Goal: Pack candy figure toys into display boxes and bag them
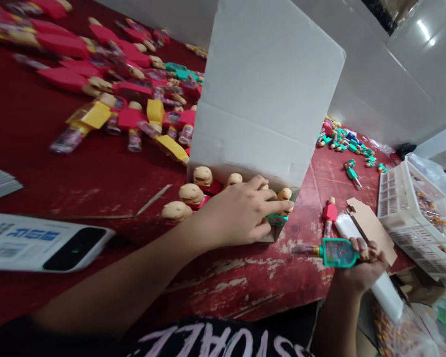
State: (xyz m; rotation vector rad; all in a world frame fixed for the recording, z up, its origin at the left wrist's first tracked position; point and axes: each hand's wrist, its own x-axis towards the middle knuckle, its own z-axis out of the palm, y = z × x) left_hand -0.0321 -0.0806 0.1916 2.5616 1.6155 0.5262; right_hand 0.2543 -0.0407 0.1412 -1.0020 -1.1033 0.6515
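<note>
An upright white box lid (263,94) rises behind a low box that holds several toys with tan animal heads (176,211). Over these toys lies my left hand (241,213), its fingers spread and touching the heads at the right side of the box. To the right, my right hand (366,265) grips a green toy (338,252) by its tan head; the toy's clear tube points left. Between the hands and the white basket, a red toy (330,212) lies on the red table.
Many red and yellow toys (132,119) lie at the upper left of the red table (107,183). A white device (40,243) is at the left. Green toys (353,144) are at the back right, near a white basket (412,218) and flat cardboard (375,230).
</note>
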